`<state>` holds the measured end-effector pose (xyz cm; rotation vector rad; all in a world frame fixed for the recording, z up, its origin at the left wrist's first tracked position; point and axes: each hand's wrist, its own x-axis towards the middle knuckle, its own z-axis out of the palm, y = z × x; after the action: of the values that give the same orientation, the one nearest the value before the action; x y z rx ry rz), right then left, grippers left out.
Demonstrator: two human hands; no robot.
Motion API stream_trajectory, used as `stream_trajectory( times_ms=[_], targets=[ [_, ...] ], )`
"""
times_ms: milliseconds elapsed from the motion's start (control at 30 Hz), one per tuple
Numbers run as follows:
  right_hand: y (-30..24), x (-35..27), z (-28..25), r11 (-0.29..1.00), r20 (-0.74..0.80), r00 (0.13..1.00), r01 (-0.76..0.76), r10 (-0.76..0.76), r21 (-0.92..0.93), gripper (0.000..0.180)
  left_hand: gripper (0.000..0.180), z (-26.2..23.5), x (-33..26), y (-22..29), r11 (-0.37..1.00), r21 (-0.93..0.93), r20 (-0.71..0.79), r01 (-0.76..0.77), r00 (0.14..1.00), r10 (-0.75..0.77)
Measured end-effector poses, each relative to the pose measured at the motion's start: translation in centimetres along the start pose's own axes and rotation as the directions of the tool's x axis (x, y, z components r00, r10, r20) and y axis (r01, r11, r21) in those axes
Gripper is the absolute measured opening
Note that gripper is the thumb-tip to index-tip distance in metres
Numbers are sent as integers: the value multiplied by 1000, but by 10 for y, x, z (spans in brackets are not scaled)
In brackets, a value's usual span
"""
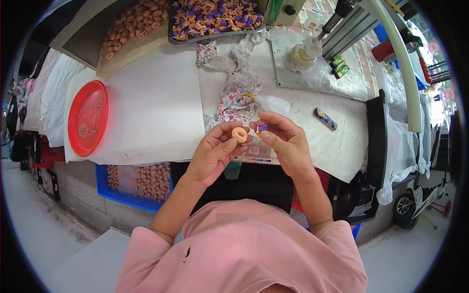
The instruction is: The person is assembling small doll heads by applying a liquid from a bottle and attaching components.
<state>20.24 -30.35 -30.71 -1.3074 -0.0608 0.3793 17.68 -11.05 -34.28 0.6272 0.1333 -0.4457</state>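
Observation:
My left hand [218, 148] pinches a small peach-coloured hollow piece [239, 135], roundish with an opening that faces up. Close beside it, my right hand [285, 140] holds a small purple and peach figure part [262, 129] between thumb and fingers. The two pieces are apart, held just above the near edge of the worktable. Behind my hands lie a crumpled floral cloth [229, 108] and a white plastic bottle [274, 104] with a yellow tip.
A dark tray [215, 36] of purple and peach parts stands at the back, next to a heap of peach pieces [132, 30]. A red plate [88, 118] sits at left. A lighter [325, 119] lies at right, near a metal press base [317, 83]. Below the table is a blue crate [128, 199].

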Motion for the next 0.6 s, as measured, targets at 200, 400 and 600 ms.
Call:
stream_trajectory(
  times_ms=[200, 400, 600],
  targets=[
    [17, -6, 0, 969, -133, 991, 60, -29, 239, 29, 33, 2, 9, -11, 994, 110, 20, 21, 1000, -23],
    [24, -14, 7, 969, -236, 971, 84, -27, 234, 24, 33, 9, 13, -24, 978, 204, -3, 36, 999, -36],
    [29, -20, 2, 987, -336, 928, 145, -159, -67, 17, 32, 10, 10, -27, 969, 249, -19, 5, 1000, 0]
  ],
)
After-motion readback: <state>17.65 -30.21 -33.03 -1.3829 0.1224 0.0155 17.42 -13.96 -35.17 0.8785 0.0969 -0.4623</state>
